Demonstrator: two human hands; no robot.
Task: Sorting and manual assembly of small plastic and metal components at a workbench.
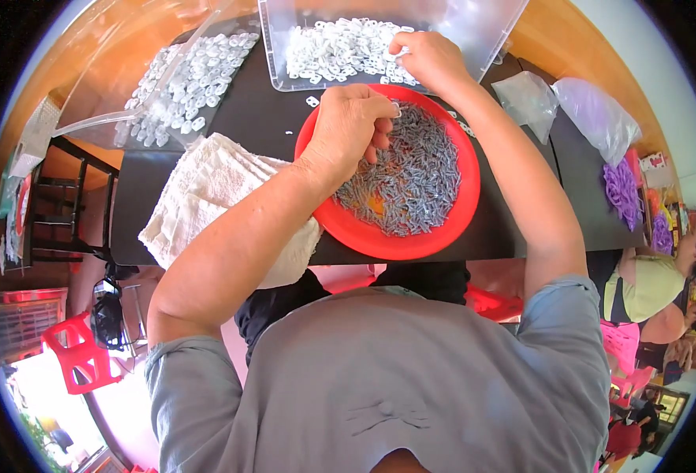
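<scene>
My left hand [350, 126] is over the left side of a red round tray [468, 201]. Its thumb and fingertips pinch a small white plastic piece [397, 109]. Small grey screw-like pieces [411, 185] fill the tray in a loose heap. Beyond it, my right hand [431, 59] reaches into a clear plastic bin [273, 47] holding a pile of small white oval pieces with holes [340, 49]. Its fingers are bent together at the pile's right side; whatever they grip is too small to make out.
A folded white towel [198, 185] lies left of the tray on the black table [147, 229]. Another clear bin [88, 110] at the far left holds larger whitish pieces [194, 79]. Plastic bags [596, 106] and a purple bundle [622, 193] are at the right. Other people sit beyond.
</scene>
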